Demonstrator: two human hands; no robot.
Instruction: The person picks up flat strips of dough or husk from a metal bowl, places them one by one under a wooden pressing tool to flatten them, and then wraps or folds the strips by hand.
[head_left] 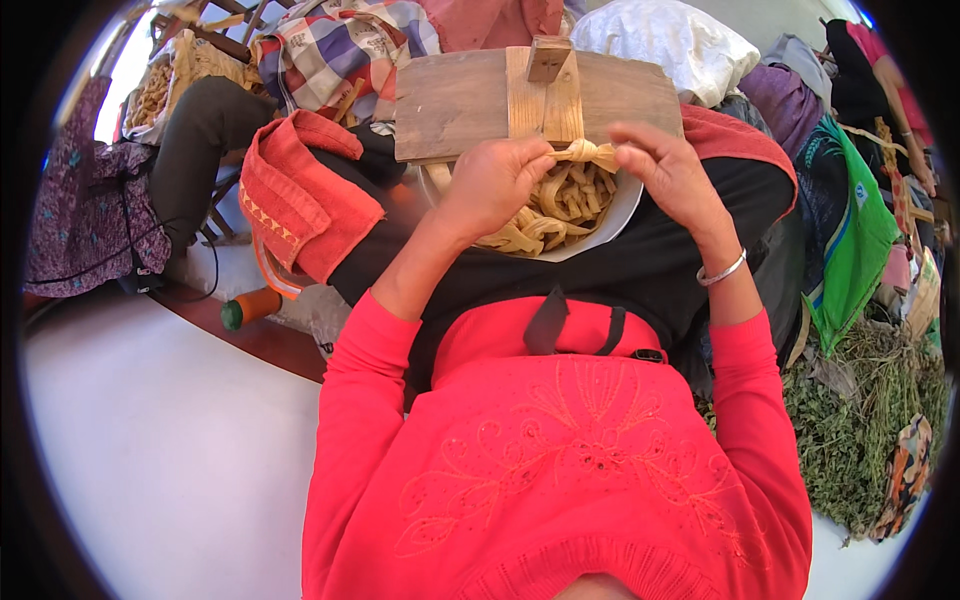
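Note:
A pale tan strip [585, 151] with a knot in it stretches between my two hands, just in front of a wooden board. The fingers of my left hand [488, 190] are pinched on the strip's left end. On the other side, my right hand [672, 178] grips the short right end between thumb and fingers. Below them, a white bowl [617, 228] sits in my lap, holding several looped tan strips [565, 205]. What the strips are made of I cannot tell.
The wooden board [450, 105] with an upright block [548, 60] lies across my legs. A red towel [305, 200] drapes over my left knee. An orange spool [252, 308] is at the left. Dried green plants [850, 430] and a green cloth [855, 240] lie right. Behind stands a white sack [665, 45].

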